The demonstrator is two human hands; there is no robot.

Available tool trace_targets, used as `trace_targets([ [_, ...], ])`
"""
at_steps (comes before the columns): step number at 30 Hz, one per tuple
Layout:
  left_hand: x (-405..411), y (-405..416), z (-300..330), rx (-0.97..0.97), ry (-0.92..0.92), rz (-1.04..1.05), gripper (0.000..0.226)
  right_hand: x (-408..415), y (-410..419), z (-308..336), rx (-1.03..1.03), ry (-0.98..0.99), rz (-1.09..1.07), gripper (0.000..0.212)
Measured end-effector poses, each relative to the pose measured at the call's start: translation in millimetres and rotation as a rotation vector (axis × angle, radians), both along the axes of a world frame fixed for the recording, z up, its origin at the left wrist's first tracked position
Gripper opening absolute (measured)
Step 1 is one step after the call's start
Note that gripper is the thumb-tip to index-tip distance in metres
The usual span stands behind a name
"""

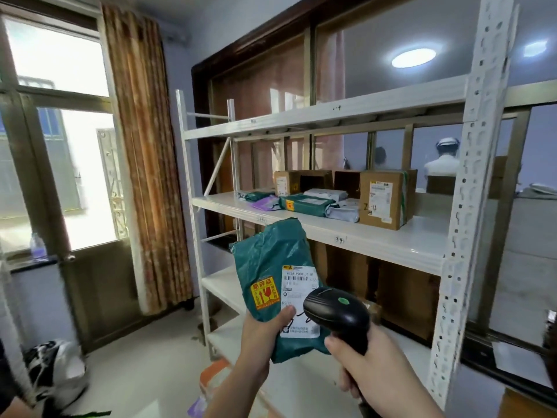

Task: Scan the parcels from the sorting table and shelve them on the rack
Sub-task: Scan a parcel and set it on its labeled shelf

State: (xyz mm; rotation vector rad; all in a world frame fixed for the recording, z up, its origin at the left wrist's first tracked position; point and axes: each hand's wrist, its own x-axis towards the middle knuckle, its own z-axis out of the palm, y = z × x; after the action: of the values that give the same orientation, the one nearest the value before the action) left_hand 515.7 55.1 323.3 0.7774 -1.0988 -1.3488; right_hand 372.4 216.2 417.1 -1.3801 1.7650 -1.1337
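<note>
Left hand: left hand [261, 333] sits nearest the lens, low in the middle, thumb pressed on the front of the green parcel [272, 276] with the other fingers hidden behind it, so it pinches the lower edge.
Green parcel: held upright in the air in front of the rack [316, 229], below its middle shelf and not touching it.
Parcel skin: crinkled teal plastic mailer, probably slick, soft and floppy; the upper part stands unsupported, so it looks light.
White label: shipping label [298, 297] faces the camera, its lower part partly behind the scanner head.
Fragile sticker: yellow-and-red sticker [265, 294] shows a broken-glass mark, so I judge the contents breakable; lay it down, do not drop or squeeze it.
Where to hold: best at the lower edge or the sides, clear of the barcode, with support under the padded middle.
Scanner: black scanner [337, 315] points its head at the label, just beside it.
Right hand: right hand [361, 362] has its fingers curled round the scanner handle.
Middle shelf: cardboard boxes [382, 202] and flat mailers lie there, with bare shelf at the left end.
</note>
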Motion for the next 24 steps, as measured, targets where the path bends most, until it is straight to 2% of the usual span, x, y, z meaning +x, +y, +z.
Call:
trace_targets([
  [5,19.6,-44.3,7.7,-0.006,-0.014,0.051,0.057,17.7,-46.4,5.0,-0.051,0.002,0.057,0.011],
  [15,35.3,-140.3,22.6,0.001,-0.052,0.113,0.053,10.3,-151.5,22.5,-0.213,0.015,0.092,0.006],
  [20,19.1,-185.3,33.8,-0.017,-0.039,0.058,0.044,-2.3,-190.0,28.9,-0.217,0.034,0.076,0.007],
  [24,-12.2,-220.1,40.0,-0.073,-0.06,-0.018,0.047,-19.0,-210.8,25.6,-0.158,0.047,0.002,0.007],
])
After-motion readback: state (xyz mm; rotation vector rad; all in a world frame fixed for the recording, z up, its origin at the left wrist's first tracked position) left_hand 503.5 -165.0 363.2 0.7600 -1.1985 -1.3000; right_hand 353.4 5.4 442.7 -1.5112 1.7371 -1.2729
